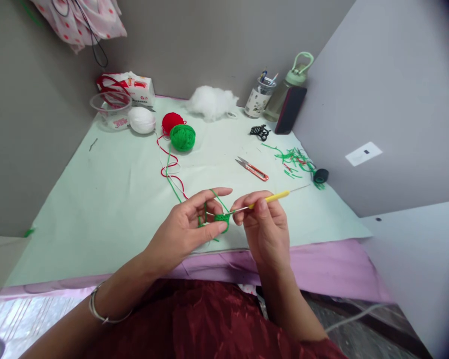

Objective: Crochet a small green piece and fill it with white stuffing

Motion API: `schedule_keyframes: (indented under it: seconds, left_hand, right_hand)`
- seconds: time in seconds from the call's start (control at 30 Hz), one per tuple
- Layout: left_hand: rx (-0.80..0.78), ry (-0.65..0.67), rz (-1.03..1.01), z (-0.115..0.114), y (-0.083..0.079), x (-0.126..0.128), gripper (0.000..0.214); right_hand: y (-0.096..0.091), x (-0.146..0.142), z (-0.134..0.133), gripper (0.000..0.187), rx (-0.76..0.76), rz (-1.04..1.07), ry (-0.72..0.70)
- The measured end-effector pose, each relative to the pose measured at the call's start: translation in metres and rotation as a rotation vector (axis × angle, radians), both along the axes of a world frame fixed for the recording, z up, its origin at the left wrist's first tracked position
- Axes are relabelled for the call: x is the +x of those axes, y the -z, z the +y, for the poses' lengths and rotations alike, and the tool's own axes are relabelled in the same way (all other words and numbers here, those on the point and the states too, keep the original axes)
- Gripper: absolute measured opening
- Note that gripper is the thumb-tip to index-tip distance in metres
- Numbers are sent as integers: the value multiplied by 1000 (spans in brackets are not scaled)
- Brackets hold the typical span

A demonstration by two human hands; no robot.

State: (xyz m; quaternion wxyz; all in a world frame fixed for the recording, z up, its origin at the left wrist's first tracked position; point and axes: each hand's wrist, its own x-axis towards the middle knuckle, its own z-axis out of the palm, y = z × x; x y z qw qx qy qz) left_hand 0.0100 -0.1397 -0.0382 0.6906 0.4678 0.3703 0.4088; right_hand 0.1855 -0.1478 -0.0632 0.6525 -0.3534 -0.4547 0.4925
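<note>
We see the left hand (pixel 183 222) with its grip closed in a light pinch, thumb and fingers on a small green crochet piece (pixel 222 224), while the right hand (pixel 267 224) has its grip closed on the yellow handle of a hook (pixel 279 196), whose metal shaft points left to that piece. The piece sits between the two hands, over the table (pixel 97 214) near its front edge, where a pink cloth (pixel 322 264) shows below the pale cover. We find the widest room to the left, a broad stretch of pale cover reaching the left wall; on the right, a wall panel (pixel 392 99) bounds the table more closely. The left index finger reaches out with a green strand over it, the palm turned inward; the right hand is upright, its thumb lying on the handle, and both forearms come in from below. Farther out, we have red-handled snips (pixel 260 173) just beyond the right hand, thread clippings (pixel 294 159) to their right, and a green yarn ball (pixel 183 138) with a red ball (pixel 172 121) past the left hand. White stuffing (pixel 212 102) lies by the back edge.
</note>
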Motion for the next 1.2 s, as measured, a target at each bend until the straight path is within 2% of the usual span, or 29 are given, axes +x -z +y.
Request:
schedule_keyframes:
  seconds: [0.13,0.27,0.37,0.57,0.67,0.77,0.87,1.0,1.2]
  left_hand:
    - [23,-3,41,-1,-1,-1,49]
    - [76,-19,78,-1,2,-2,46]
    - [122,-46,124,-2,4,-3,46]
    - [177,-109,202,-3,6,0,46]
    - [186,-112,207,-3,7,4,45]
    - [185,-112,199,-3,6,6,44]
    - [187,-118,190,-4,5,5,44]
    - [194,-112,179,-5,5,1,43]
    - [76,-24,65,-2,1,-2,41]
  right_hand:
    - [0,4,-4,21,52,-57,-10]
    - [-2,8,-9,22,119,-206,39]
    - [-5,9,-13,20,211,-326,91]
    - [-4,11,-16,21,417,-536,101]
    - [2,10,-15,24,535,-604,125]
    - [5,9,-15,25,578,-615,155]
    - [4,8,-15,23,539,-540,177]
    - [3,7,-15,19,369,-329,138]
    - [2,2,-10,18,148,-55,38]
